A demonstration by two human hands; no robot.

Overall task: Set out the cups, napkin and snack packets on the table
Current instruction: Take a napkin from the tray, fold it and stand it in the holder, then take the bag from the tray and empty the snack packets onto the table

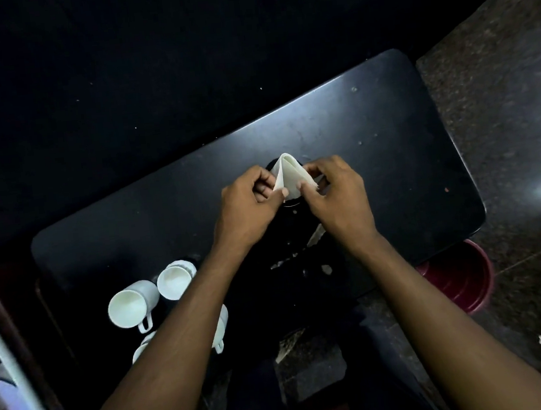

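Note:
A white napkin [289, 176], folded to a point, stands over a dark round object on the middle of the black table [388, 132]. My left hand [249, 203] pinches its left lower edge and my right hand [338, 194] pinches its right lower edge. White cups sit at the table's near left: one lying on its side [133, 307], one with its mouth facing up [175, 280]. Parts of two more white cups [220, 327] show under my left forearm. I see no snack packets.
A dark red bucket [461, 281] stands on the speckled stone floor under the table's right end. A pale-framed object [10, 382] fills the lower left corner. Small white scraps [316, 236] lie on the table near my right wrist.

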